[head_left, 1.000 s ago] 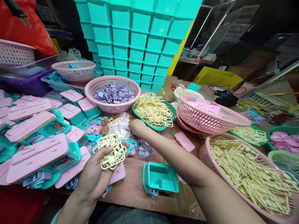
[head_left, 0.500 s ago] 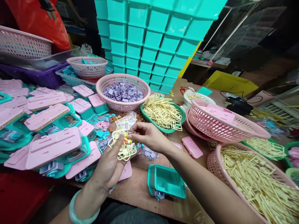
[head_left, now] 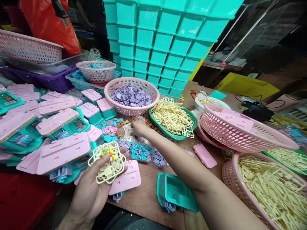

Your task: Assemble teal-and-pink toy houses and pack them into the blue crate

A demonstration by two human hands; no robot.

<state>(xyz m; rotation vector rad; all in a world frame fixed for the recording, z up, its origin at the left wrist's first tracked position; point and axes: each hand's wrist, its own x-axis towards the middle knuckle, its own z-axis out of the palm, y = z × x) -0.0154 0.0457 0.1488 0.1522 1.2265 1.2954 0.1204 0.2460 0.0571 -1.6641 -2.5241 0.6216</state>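
Note:
My left hand [head_left: 92, 188] holds a bundle of pale yellow plastic frames [head_left: 107, 163] with a small multicoloured packet lying on top. My right hand [head_left: 138, 127] reaches forward onto a pile of small printed packets [head_left: 129, 134] on the wooden table [head_left: 146, 198], fingers curled down on them; whether it grips one I cannot tell. Bags of blue buttons [head_left: 141, 152] lie between the two hands. An open teal tray [head_left: 177, 191] sits near the front edge under my right forearm.
A pink basket of lilac pieces [head_left: 131, 95] and a green dish of yellow frames [head_left: 172, 118] stand behind. Pink baskets [head_left: 240, 131] crowd the right. Pink-lidded teal boxes [head_left: 59, 150] are piled at the left. A wall of teal bins [head_left: 165, 44] rises behind.
My right hand left the bundle and reached back to the packet pile. The left hand lowered toward me with the frames, a coloured packet now on top.

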